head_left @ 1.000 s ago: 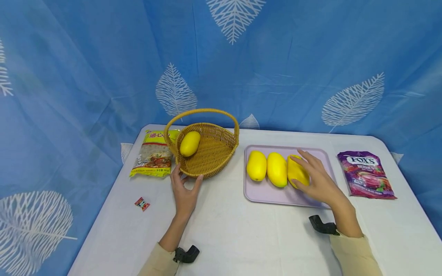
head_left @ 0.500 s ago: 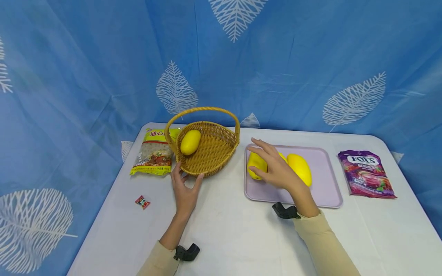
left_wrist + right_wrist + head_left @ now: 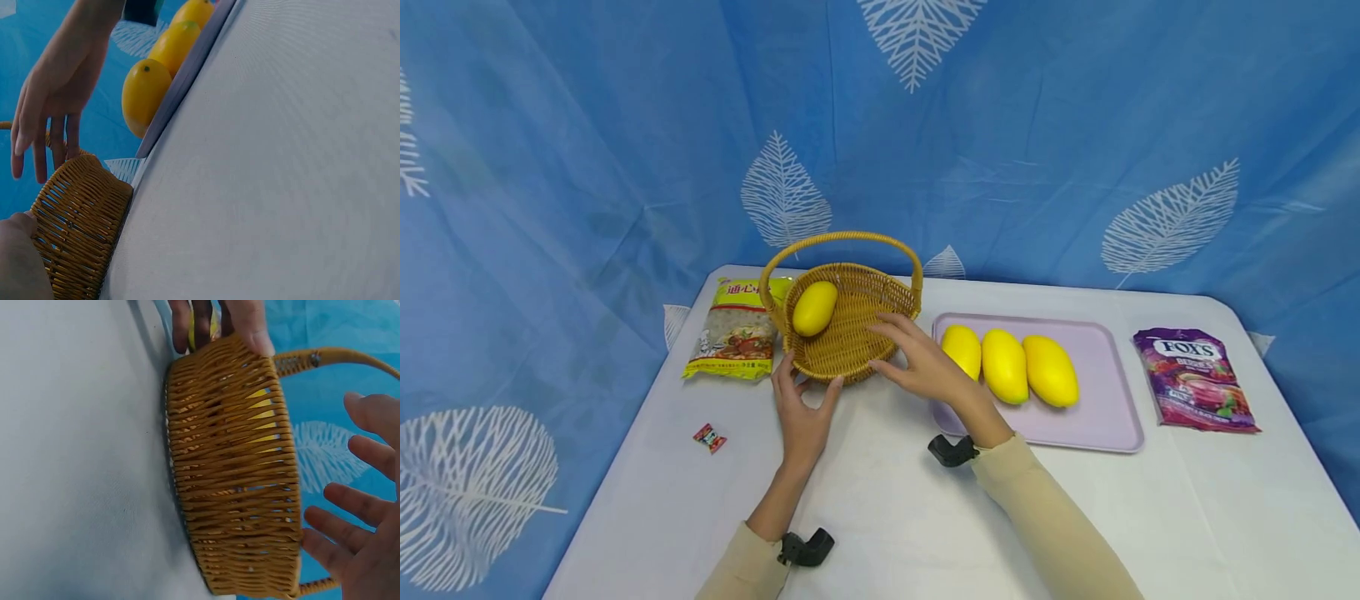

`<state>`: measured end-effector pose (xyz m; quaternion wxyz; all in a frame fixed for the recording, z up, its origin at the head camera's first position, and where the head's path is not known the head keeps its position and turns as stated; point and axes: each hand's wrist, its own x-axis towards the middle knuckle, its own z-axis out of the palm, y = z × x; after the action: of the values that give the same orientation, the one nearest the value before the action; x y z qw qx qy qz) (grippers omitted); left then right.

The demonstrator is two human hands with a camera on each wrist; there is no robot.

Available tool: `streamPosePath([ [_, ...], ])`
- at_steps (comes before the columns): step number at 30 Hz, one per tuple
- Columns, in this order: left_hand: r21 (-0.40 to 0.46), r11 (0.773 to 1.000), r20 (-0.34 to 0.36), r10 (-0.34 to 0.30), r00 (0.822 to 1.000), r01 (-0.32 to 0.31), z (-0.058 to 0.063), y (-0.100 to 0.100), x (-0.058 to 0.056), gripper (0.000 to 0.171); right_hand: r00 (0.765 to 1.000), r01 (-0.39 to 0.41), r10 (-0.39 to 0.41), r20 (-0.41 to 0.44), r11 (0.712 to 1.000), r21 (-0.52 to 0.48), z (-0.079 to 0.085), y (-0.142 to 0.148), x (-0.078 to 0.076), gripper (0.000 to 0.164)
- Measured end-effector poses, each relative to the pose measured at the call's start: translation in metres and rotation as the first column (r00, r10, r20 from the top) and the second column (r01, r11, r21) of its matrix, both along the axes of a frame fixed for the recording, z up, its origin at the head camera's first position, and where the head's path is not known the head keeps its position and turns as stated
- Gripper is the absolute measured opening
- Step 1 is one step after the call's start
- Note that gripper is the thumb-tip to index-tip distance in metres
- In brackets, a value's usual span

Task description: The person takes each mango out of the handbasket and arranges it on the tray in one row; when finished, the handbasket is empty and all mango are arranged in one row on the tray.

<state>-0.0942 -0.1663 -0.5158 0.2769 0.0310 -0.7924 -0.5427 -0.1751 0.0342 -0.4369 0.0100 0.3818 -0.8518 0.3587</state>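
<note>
A brown wicker basket [image 3: 857,337] with an arched handle stands at the back of the table, one yellow mango [image 3: 814,308] lying in its left side. My left hand [image 3: 802,421] holds the basket's near left edge, with its thumb at the rim in the right wrist view. Over the basket's right front edge hovers my right hand [image 3: 925,362], fingers spread and nothing in them. Three more mangoes [image 3: 1004,367] lie side by side on a lilac tray [image 3: 1101,417] to the right; my right forearm passes by the tray's left front corner.
A yellow food packet [image 3: 733,333] lies against the basket's left side. Nearer the front left is a small red wrapped candy [image 3: 709,437]. A purple Fox's candy bag [image 3: 1197,379] lies right of the tray. Behind the table hangs a blue leaf-print cloth [image 3: 1000,167].
My right hand has left the rightmost mango on the tray and swung left, empty, across the other mangoes to the basket. The left hand has stayed at the basket.
</note>
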Motion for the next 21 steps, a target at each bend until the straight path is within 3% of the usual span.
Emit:
streamPosePath([
  [4,0.003,1.0,-0.01,0.005,1.0,-0.005,0.0,0.001,0.0,0.078,1.0,0.01,-0.011,0.023,1.0,0.022,-0.001,-0.012,-0.01,0.053],
  [11,0.004,1.0,0.032,0.013,0.999,-0.013,-0.001,0.001,0.0,0.08,0.995,0.019,-0.025,0.093,0.998,0.067,-0.005,-0.036,-0.03,0.056],
  [21,0.006,1.0,0.031,0.02,0.999,-0.02,-0.003,0.001,-0.002,0.079,0.998,-0.018,0.003,0.066,0.974,0.227,-0.006,-0.07,-0.05,0.058],
])
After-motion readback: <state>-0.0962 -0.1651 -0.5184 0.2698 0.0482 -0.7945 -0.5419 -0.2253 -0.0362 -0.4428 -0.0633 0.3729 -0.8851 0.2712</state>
